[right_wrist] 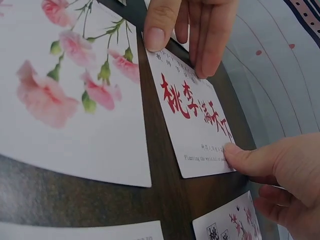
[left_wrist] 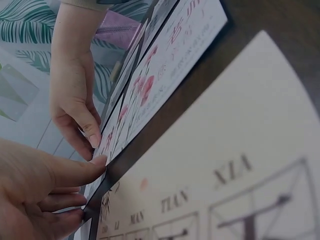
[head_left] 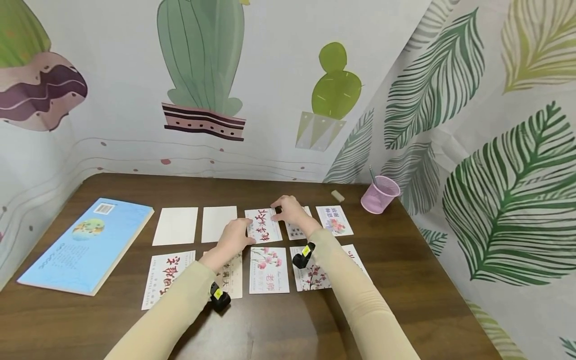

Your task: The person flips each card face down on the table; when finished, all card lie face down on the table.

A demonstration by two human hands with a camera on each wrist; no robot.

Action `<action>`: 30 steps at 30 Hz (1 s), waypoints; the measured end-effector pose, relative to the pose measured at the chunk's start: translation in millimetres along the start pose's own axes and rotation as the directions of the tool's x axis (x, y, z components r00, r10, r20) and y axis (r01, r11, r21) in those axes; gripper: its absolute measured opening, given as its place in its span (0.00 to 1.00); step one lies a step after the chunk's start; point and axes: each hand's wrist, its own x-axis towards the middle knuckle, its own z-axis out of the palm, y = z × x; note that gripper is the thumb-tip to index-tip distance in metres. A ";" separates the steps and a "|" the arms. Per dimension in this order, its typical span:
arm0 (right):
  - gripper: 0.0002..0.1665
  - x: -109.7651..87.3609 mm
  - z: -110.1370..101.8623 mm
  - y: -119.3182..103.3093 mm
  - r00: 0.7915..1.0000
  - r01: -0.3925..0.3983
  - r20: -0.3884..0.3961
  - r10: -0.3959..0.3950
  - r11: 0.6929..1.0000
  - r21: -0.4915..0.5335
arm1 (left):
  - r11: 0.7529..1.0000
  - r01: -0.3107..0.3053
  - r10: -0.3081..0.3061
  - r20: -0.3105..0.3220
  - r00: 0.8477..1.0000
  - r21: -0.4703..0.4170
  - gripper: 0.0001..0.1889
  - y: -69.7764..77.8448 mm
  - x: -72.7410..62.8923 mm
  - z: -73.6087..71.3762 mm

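A white card with red brush lettering [head_left: 263, 226] lies in the back row, between both hands. My left hand [head_left: 232, 236] holds it at the left edge. In the right wrist view the left thumb [right_wrist: 159, 27] is at the near corner, with the fingertips at the far edge. My right hand [head_left: 290, 212] pinches the opposite end, its thumb [right_wrist: 241, 156] on the printed face and its other fingers past the edge. A carnation card [head_left: 269, 270] lies just in front, and a card with small black print [head_left: 294, 231] is partly hidden by the right hand.
Two blank cards [head_left: 175, 226] lie at the back left, and a flower card [head_left: 334, 220] at the back right. Under the forearms is a front row including a red-lettered card [head_left: 157, 272]. A blue book [head_left: 87, 245], pink mesh pen cup [head_left: 380, 194] and eraser [head_left: 337, 196] flank them.
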 end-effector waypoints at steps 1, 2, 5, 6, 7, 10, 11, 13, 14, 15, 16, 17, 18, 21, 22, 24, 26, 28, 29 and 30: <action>0.25 0.1 0.3 0.3 1.000 0.004 0.000 -0.004 1.000 0.001 | 1.000 0.004 -0.004 0.000 1.000 -0.003 0.29 0.1 -0.2 0.6; 0.24 0.1 0.6 0.7 1.000 0.008 0.000 -0.008 1.000 0.002 | 1.000 0.008 -0.008 -0.002 1.000 -0.005 0.29 -0.1 -0.4 1.1; 0.23 1.4 0.5 2.9 1.000 0.012 0.005 -0.012 1.000 0.009 | 1.000 0.017 -0.017 -0.004 1.000 -0.002 0.29 -1.0 -0.2 3.2; 0.24 1.9 0.3 3.9 1.000 0.011 0.005 -0.011 1.000 0.015 | 1.000 0.021 -0.021 -0.004 1.000 -0.002 0.29 -1.3 0.1 3.8; 0.24 2.2 -0.1 4.8 1.000 0.006 0.006 -0.006 0.999 0.033 | 1.000 0.022 -0.022 -0.004 1.000 0.000 0.29 -1.5 0.3 4.5; 0.24 2.6 -2.0 6.7 1.000 -0.014 -0.004 0.015 0.989 0.150 | 1.000 0.026 -0.026 -0.004 1.000 -0.004 0.30 -2.3 1.4 5.8; 0.24 2.6 -2.5 7.0 1.000 -0.019 -0.009 0.021 0.980 0.197 | 1.000 0.026 -0.026 -0.006 1.000 -0.004 0.30 -2.5 1.7 5.8; 0.25 1.4 -3.6 6.1 0.999 -0.034 -0.010 0.039 0.948 0.316 | 1.000 0.027 -0.027 -0.010 1.000 -0.004 0.30 -2.8 1.9 5.5; 0.27 0.6 -3.8 5.5 0.999 -0.043 -0.007 0.049 0.924 0.381 | 1.000 0.029 -0.029 -0.012 1.000 -0.004 0.30 -2.9 1.9 5.1; 0.28 -0.3 -3.8 4.9 0.998 -0.051 -0.002 0.059 0.895 0.443 | 1.000 0.030 -0.030 -0.014 0.999 -0.003 0.30 -3.1 2.0 4.7; 0.31 -1.6 -3.6 4.3 0.997 -0.065 0.006 0.072 0.863 0.501 | 1.000 0.031 -0.031 -0.014 0.999 -0.002 0.30 -2.8 2.0 4.4; 0.33 -3.0 -3.2 3.7 0.996 -0.082 0.017 0.088 0.825 0.559 | 1.000 0.030 -0.030 -0.013 0.999 0.004 0.30 -2.4 1.8 4.0; 0.35 -4.4 -2.5 3.7 0.994 -0.099 0.029 0.103 0.783 0.614 | 1.000 0.031 -0.031 -0.011 0.999 0.002 0.30 -2.1 1.7 3.7; 0.38 -7.6 0.6 4.7 0.988 -0.144 0.068 0.139 0.665 0.732 | 0.999 0.035 -0.035 -0.007 0.999 -0.001 0.30 -1.7 1.8 3.2; 0.38 -8.4 1.9 5.7 0.986 -0.156 0.082 0.145 0.635 0.756 | 0.999 0.036 -0.036 -0.006 0.999 -0.003 0.31 -1.6 1.7 3.0; 0.36 -9.9 4.4 7.9 0.984 -0.173 0.109 0.144 0.587 0.791 | 0.999 0.038 -0.038 -0.005 0.999 -0.007 0.31 -2.1 1.4 2.9; 0.36 -12.0 6.3 9.4 0.983 -0.181 0.128 0.132 0.557 0.810 | 0.999 0.036 -0.036 -0.007 0.999 -0.008 0.31 -2.0 1.1 2.7; 0.35 -14.3 8.2 10.9 0.983 -0.180 0.143 0.112 0.542 0.821 | 1.000 0.028 -0.028 -0.012 1.000 -0.006 0.31 -1.9 0.7 2.5; 0.35 -15.7 9.2 11.5 0.984 -0.180 0.148 0.102 0.539 0.823 | 1.000 0.021 -0.021 -0.015 1.000 -0.003 0.31 -1.6 0.7 2.6; 0.35 -17.3 9.9 12.0 0.984 -0.177 0.150 0.094 0.542 0.821 | 1.000 0.019 -0.019 -0.016 1.000 -0.007 0.31 -1.1 0.5 2.5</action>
